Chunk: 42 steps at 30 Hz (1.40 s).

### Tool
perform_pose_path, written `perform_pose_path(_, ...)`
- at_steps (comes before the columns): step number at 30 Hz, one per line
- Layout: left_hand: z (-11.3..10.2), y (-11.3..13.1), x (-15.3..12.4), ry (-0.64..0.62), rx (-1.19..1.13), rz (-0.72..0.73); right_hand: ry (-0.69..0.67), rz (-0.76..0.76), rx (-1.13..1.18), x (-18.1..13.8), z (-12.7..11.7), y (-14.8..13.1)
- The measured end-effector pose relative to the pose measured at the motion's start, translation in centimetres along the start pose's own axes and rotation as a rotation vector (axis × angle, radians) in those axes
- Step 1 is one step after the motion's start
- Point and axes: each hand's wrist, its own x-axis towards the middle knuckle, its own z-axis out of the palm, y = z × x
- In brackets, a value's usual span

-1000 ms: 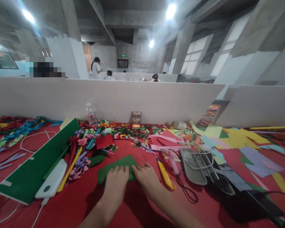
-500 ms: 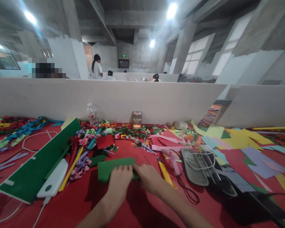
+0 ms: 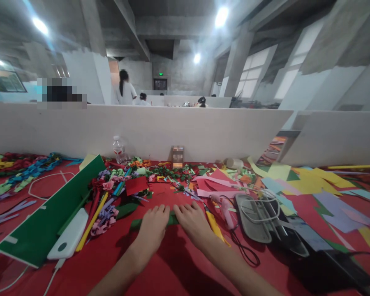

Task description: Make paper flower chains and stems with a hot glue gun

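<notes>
A narrow band of green paper (image 3: 172,218), rolled or folded up, lies crosswise on the red tabletop under both hands. My left hand (image 3: 154,225) rests palm down over its middle, fingers stretched forward and flat. Beside it my right hand (image 3: 190,221) lies the same way over the right end, fingers extended and side by side. Between the two hands a short piece of the paper shows, and its left end sticks out past my left hand. My palms hide the rest. Just right of my right hand is a yellow-handled tool (image 3: 215,226).
On the left stand a green board (image 3: 49,213), a white power bank (image 3: 70,236) and paper flowers (image 3: 106,218). To the right lie a pink glue gun (image 3: 226,211), a grey tray (image 3: 253,218) with cables and coloured paper sheets (image 3: 342,209). A white partition (image 3: 185,127) closes the back.
The green paper was a wider sheet under my curled fingers; now it is a narrow band. Both hands have flattened, with fingers stretched forward beyond it.
</notes>
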Motion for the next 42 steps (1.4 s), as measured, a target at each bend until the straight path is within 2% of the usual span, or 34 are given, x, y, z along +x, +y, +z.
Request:
perform_pose_path(2, 0.0, 0.3, 0.1, 0.036, 0.035, 0.025, -0.065, 0.006, 0.046, 0.1, -0.3, 0.0)
perform_pose_path(4, -0.1, 0.5, 0.3, 0.019, 0.039, 0.033, -0.104, -0.015, 0.088, 0.1, -0.5, 0.0)
perform_pose_path(10, -0.3, -0.1, 0.5, -0.052, 0.017, 0.028, -0.056, -0.023, 0.059, 0.6, -0.4, 0.2)
perform_pose_path(15, -0.7, 0.3, 0.5, -0.024, -0.003, 0.015, -0.175, -0.069, 0.151, 1.2, -0.6, 1.8)
perform_pose_path(22, -0.5, -1.0, 0.3, -0.107, -0.062, 0.017, -0.125, -0.005, 0.121, 1.0, -0.9, 0.5)
perform_pose_path(28, -0.6, -0.3, 0.8, -0.055, -0.045, 0.034, -0.263, -0.058, 0.228, 1.9, -1.2, 1.6)
perform_pose_path(30, -0.9, -0.8, 0.7, -0.061, -0.057, 0.015, -0.160, -0.052, 0.322, 1.3, -1.8, 2.4)
perform_pose_path(32, -1.3, -1.9, 0.5, -0.040, -0.107, -0.025, 0.047, -0.051, 0.487, -0.1, -2.5, 2.9)
perform_pose_path(35, -2.0, -3.2, -0.1, 0.067, -0.270, -0.062, 0.357, -0.063, 0.762, -2.6, -3.6, 2.8)
perform_pose_path(37, -2.4, -3.3, -0.4, 0.159, -0.409, -0.011, 0.492, -0.057, 0.854, -3.9, -4.4, 2.2)
perform_pose_path(40, -2.5, -2.0, -0.4, 0.233, -0.676, 0.070, 0.542, -0.148, 0.863, -4.3, -5.9, 1.0)
perform_pose_path(42, -2.5, -0.5, 0.0, 0.272, -0.925, 0.010, 0.520, -0.235, 0.864, -3.8, -7.1, 0.4)
